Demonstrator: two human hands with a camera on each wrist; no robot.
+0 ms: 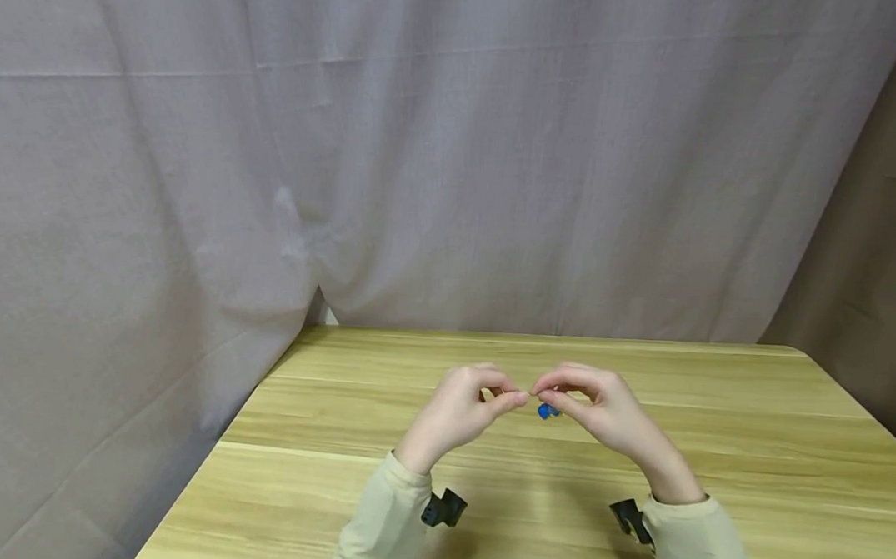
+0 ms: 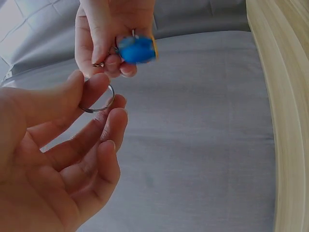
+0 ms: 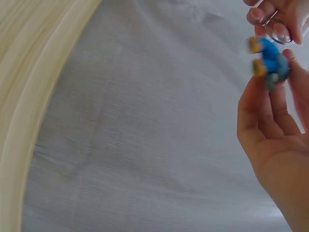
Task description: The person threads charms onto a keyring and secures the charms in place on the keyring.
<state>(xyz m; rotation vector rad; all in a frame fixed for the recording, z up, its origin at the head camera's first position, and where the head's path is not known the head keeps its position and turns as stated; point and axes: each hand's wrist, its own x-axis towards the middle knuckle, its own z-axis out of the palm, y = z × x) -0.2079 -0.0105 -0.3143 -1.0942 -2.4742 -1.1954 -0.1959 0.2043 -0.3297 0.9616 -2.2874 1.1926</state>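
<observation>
In the head view my left hand [image 1: 461, 409] and right hand [image 1: 603, 407] meet fingertip to fingertip above the table. The left thumb and index finger pinch a thin metal key ring [image 2: 113, 99], its other fingers loosely bent. My right hand pinches a short chain [image 2: 98, 65], seen in the left wrist view just beyond the ring. From that chain a small blue figure charm [image 2: 137, 50] with yellow-orange ends hangs beside the right fingers; it looks blurred in the right wrist view. The ring and the chain end are close together.
A wooden-topped table [image 1: 296, 490] lies under the hands, its left edge slanting away. Grey curtains [image 1: 453, 171] hang behind it and on the left. Dark wrist cameras [image 1: 444, 508] sit below both cuffs.
</observation>
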